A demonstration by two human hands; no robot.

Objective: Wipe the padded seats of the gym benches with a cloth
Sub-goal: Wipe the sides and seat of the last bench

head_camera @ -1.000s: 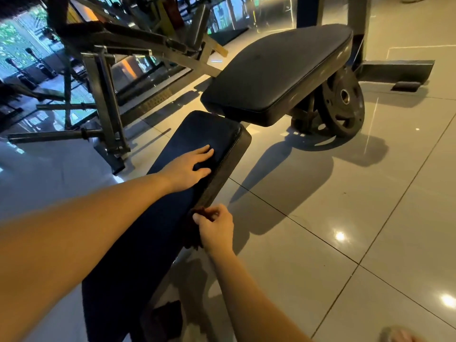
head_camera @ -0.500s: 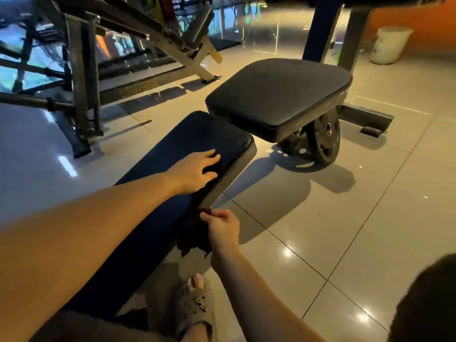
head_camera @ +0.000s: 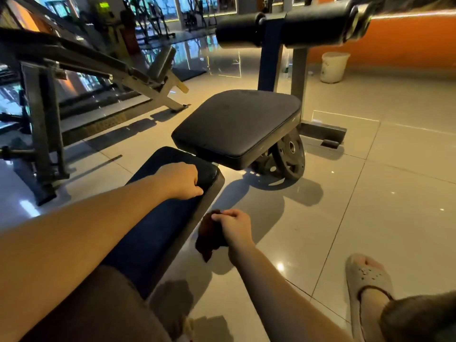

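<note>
My right hand (head_camera: pixel 234 225) pinches the dark cloth (head_camera: pixel 209 236), which hangs just beside the bench pad (head_camera: pixel 158 218), off its surface. My left hand (head_camera: pixel 181 180), fingers curled and empty, rests on the pad's end, likely as a brace. The square seat (head_camera: pixel 237 124) lies beyond.

Around the long bench pad (head_camera: pixel 158 225): left hand (head_camera: pixel 181 180) on its far end, right hand (head_camera: pixel 234 227) holding cloth (head_camera: pixel 209 235) just off its right edge, square seat pad (head_camera: pixel 237 124) just beyond, weight plate (head_camera: pixel 290 154) beyond-right, rack frame (head_camera: pixel 44 119) well left, bucket (head_camera: pixel 333 67) far beyond-right.
</note>
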